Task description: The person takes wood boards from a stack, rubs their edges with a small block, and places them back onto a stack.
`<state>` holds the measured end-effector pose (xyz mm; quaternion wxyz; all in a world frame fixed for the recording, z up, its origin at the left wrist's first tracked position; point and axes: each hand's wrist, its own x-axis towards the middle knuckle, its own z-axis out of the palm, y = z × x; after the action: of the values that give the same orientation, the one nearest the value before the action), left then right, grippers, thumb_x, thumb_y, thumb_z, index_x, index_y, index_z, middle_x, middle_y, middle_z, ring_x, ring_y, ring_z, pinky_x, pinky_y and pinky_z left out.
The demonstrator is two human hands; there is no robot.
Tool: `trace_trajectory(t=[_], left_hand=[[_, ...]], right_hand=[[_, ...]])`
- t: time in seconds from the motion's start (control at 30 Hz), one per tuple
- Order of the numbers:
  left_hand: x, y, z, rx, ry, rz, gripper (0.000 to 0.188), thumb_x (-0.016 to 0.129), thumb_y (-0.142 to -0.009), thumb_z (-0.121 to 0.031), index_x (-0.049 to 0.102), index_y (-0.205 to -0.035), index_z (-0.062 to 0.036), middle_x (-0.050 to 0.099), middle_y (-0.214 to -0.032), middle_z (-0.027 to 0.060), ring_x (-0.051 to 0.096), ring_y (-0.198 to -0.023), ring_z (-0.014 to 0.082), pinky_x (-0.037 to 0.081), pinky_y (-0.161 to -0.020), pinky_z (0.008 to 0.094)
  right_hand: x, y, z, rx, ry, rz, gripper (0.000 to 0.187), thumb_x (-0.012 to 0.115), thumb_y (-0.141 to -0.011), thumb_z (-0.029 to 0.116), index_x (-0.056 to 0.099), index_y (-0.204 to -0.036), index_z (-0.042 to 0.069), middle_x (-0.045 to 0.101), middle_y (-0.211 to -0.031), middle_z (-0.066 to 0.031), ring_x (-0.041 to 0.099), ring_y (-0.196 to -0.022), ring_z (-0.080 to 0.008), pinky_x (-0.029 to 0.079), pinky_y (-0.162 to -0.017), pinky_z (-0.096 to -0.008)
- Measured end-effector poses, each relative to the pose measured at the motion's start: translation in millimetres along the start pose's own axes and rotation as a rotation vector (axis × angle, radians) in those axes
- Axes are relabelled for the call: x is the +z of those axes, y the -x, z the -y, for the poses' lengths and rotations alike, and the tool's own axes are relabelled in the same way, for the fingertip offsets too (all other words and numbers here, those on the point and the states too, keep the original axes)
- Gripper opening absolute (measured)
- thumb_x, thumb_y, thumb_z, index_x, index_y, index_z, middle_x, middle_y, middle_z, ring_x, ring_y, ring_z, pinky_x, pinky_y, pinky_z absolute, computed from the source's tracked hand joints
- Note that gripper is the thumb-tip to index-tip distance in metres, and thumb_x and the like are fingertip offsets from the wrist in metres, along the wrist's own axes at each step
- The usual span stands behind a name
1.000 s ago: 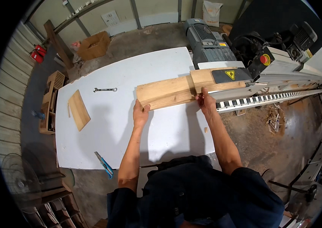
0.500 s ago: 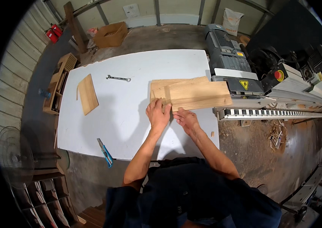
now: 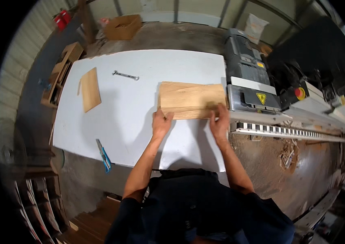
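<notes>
The left hand (image 3: 162, 123) pinches the near left corner of the wooden boards (image 3: 190, 97), which seem stacked, between both hands and over the white table (image 3: 78, 134). The right hand (image 3: 220, 121) is at their right end; its fingers are blurred, so I cannot tell if it grips. Uneven pressure could make the upper board slip askew, I think. Far beyond the grip, leftward, a cardboard box (image 3: 117, 34) holds brownish stuff (image 3: 122, 25), unclear to me; rightward, a white sack (image 3: 256, 27) hides its contents.

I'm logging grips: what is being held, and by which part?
Wooden boards: the left hand holds the near left corner; the right hand, blurred, is at the near right one.
</notes>
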<state>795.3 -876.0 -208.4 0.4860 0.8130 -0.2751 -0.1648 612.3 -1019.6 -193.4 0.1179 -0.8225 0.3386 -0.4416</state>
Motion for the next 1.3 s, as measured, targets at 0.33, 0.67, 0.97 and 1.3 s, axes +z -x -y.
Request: trace_trajectory(t=[0.33,0.67,0.97,1.3], left_hand=[[50,-15,61,-0.132,0.077,-0.096,0.034,0.057,-0.079,-0.024,0.060,-0.103,-0.0010,0.063,-0.088,0.0235,0.061,-0.083,0.0362,0.049,-0.073,0.0447],[21,-51,0,-0.277,0.023,-0.106,0.040,0.060,-0.071,-0.017,0.056,-0.104,0.0049,0.059,-0.105,0.0225,0.054,-0.105,0.0358,0.044,-0.092,0.0437],[16,-72,2,-0.275,0.128,-0.138,0.029,0.062,-0.060,-0.011,0.065,-0.082,0.0079,0.065,-0.090,0.0249,0.063,-0.090,0.0381,0.052,-0.079,0.0427],[24,-74,1,-0.368,-0.029,-0.147,0.033,0.068,-0.057,-0.017,0.066,-0.081,0.0055,0.066,-0.087,0.0228,0.065,-0.087,0.0362,0.053,-0.074,0.0415]], right_hand=[[20,16,-112,0.046,0.107,0.432,0.045,0.059,-0.090,0.029,0.051,-0.114,-0.009,0.055,-0.114,-0.0285,0.052,-0.103,-0.0411,0.043,-0.089,-0.0467],[101,-10,-75,0.192,-0.346,0.686,0.043,0.060,-0.089,0.032,0.054,-0.114,-0.002,0.058,-0.106,-0.0198,0.056,-0.095,-0.0315,0.046,-0.079,-0.0422],[137,-19,-62,0.288,-0.442,0.817,0.039,0.060,-0.088,0.031,0.057,-0.110,-0.001,0.060,-0.098,-0.0154,0.057,-0.087,-0.0272,0.047,-0.073,-0.0390],[133,-24,-79,0.424,-0.536,0.816,0.034,0.060,-0.088,0.030,0.061,-0.104,0.001,0.062,-0.089,-0.0105,0.058,-0.078,-0.0224,0.048,-0.067,-0.0354]])
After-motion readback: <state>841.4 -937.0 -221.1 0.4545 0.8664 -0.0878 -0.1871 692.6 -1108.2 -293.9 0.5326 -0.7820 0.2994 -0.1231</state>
